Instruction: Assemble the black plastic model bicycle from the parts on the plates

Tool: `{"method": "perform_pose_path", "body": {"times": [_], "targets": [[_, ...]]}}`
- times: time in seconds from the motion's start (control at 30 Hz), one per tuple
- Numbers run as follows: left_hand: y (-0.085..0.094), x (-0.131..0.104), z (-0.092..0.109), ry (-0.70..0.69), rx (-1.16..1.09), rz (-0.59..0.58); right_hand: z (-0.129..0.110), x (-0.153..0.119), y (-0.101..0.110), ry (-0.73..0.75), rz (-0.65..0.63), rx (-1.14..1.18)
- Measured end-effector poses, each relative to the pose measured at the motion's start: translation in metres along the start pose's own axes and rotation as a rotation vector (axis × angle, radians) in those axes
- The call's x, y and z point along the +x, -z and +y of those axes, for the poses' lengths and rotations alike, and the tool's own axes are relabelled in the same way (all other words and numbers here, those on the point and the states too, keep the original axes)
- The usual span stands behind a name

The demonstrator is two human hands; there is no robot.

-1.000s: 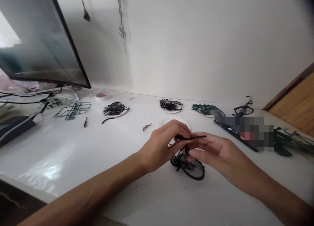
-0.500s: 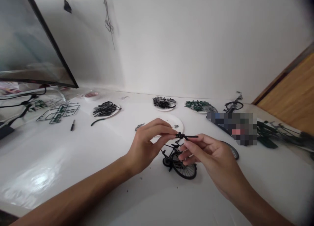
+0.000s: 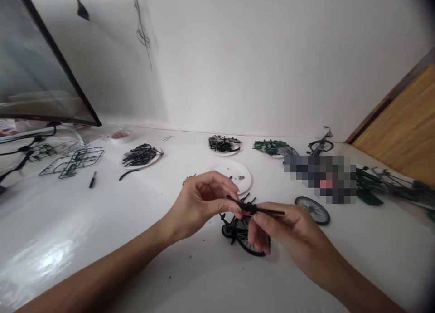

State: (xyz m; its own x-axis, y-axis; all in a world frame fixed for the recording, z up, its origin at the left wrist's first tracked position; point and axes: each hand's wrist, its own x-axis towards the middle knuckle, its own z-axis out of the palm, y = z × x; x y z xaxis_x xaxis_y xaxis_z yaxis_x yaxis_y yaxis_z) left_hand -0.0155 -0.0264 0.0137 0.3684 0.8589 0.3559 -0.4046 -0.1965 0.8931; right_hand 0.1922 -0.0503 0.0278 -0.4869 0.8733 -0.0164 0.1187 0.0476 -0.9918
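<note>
Both hands pinch a slim black model-bicycle part, a thin rod with a thicker joint near its middle. My left hand grips its left end between thumb and fingertips. My right hand has thumb and forefinger closed on it just right of the joint, and the rod's right tip sticks out over the forefinger. Behind and below the hands, a partly built black model bicycle with one spoked wheel lies on the white table, partly hidden by my right fingers. A loose spoked wheel lies beyond my right hand.
Plates of black parts and green parts stand along the wall. A white plate with small metal bits sits behind my hands. A screwdriver and green sprue frames lie left. Another model bicycle stands back right.
Both hands have come lower and nearer with the black part, which now tilts down to the right. More of its left end shows. The view has shifted slightly, and the loose wheel is less covered.
</note>
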Motion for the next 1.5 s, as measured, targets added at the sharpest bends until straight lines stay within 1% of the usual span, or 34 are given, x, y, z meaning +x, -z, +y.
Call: {"method": "perform_pose_path", "body": {"times": [0.1,0.2,0.27,0.33,0.43,0.5,0.6,0.7,0.77,0.83,0.9,1.03,1.17,1.27,1.3,1.37,1.43,1.5], "targets": [[0.008,0.000,-0.002,0.118,-0.074,-0.112,0.002,0.000,0.003,-0.016,-0.048,-0.019],[0.012,0.000,-0.004,0.173,-0.096,-0.151,0.005,-0.001,0.006,-0.028,-0.058,-0.029],[0.012,0.000,-0.005,0.159,-0.083,-0.126,0.008,-0.001,0.008,-0.029,-0.086,0.010],[0.012,0.000,-0.003,0.127,-0.046,-0.072,0.012,-0.001,0.009,-0.035,-0.110,0.098],[0.012,-0.001,0.001,0.080,0.079,-0.030,0.017,0.001,0.011,-0.103,-0.104,0.233],[0.011,-0.003,0.003,-0.012,0.247,-0.023,0.019,0.002,0.011,-0.193,-0.101,0.292],[0.008,-0.008,0.004,-0.269,0.570,-0.022,0.019,0.003,0.008,-0.285,-0.091,0.365],[0.005,-0.012,0.004,-0.536,0.830,-0.094,0.018,0.003,0.002,-0.269,-0.042,0.416],[0.004,-0.012,0.003,-0.613,0.912,-0.140,0.017,0.004,-0.001,-0.240,-0.020,0.417],[0.003,-0.013,0.003,-0.615,0.922,-0.158,0.016,0.004,-0.004,-0.219,-0.016,0.402],[0.003,-0.012,0.003,-0.623,0.910,-0.143,0.016,0.004,-0.006,-0.194,-0.009,0.381],[0.003,-0.009,0.003,-0.618,0.896,-0.034,0.018,0.005,-0.007,-0.133,0.029,0.283],[0.008,-0.005,0.001,-0.526,0.869,0.093,0.016,0.005,-0.005,-0.053,0.134,0.129],[0.014,-0.002,0.002,-0.468,0.902,0.138,0.013,0.003,-0.001,0.072,0.254,-0.076],[0.017,-0.001,0.003,-0.456,0.939,0.131,0.012,0.002,0.000,0.121,0.293,-0.148],[0.024,0.001,0.005,-0.411,1.036,0.054,0.013,0.002,0.003,0.206,0.348,-0.272],[0.033,0.003,0.006,-0.333,1.126,-0.081,0.016,0.002,0.004,0.260,0.366,-0.355],[0.042,0.005,0.006,-0.253,1.212,-0.245,0.020,0.003,0.005,0.293,0.366,-0.399]]}}
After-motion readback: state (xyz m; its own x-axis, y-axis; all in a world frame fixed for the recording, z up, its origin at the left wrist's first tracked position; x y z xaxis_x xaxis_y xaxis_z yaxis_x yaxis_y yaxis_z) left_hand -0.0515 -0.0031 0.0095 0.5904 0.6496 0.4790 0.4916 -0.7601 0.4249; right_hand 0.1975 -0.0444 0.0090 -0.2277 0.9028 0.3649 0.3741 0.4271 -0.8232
